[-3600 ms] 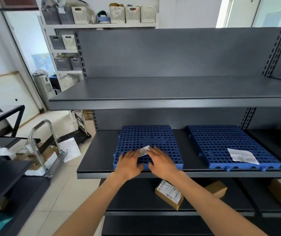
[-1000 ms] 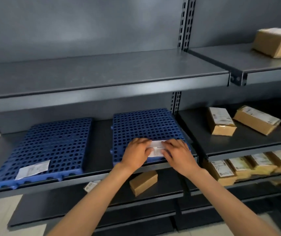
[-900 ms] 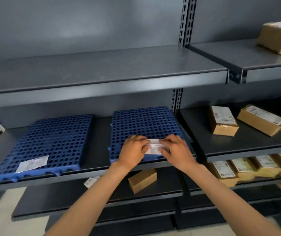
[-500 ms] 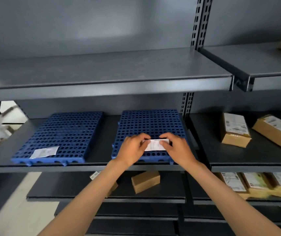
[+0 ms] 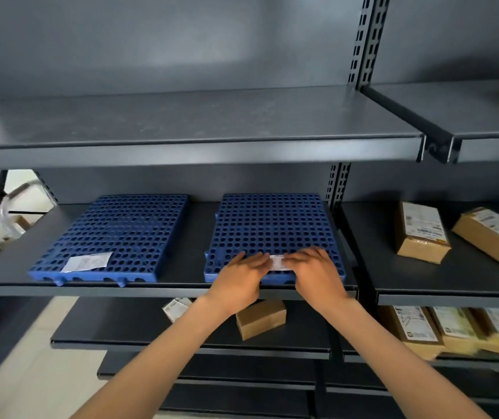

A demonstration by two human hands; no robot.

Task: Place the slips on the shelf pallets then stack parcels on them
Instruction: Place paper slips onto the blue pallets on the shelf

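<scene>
Both hands, left hand (image 5: pixel 240 276) and right hand (image 5: pixel 315 272), press flat with fingers spread on a slip (image 5: pixel 278 262), apparently paper, at the right pallet (image 5: pixel 269 225) front edge.

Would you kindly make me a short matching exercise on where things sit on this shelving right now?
Things:
1. left pallet
2. right pallet
3. two parcels on the right-hand bay
4. small box

States or places:
A. on the shelf below the pallets
B. a slip lies loose on its front, no hand near
C. both hands (left hand, right hand) press a slip on its front edge
D. beside the pallets, same shelf level

Pairs: 1-B, 2-C, 3-D, 4-A
</scene>
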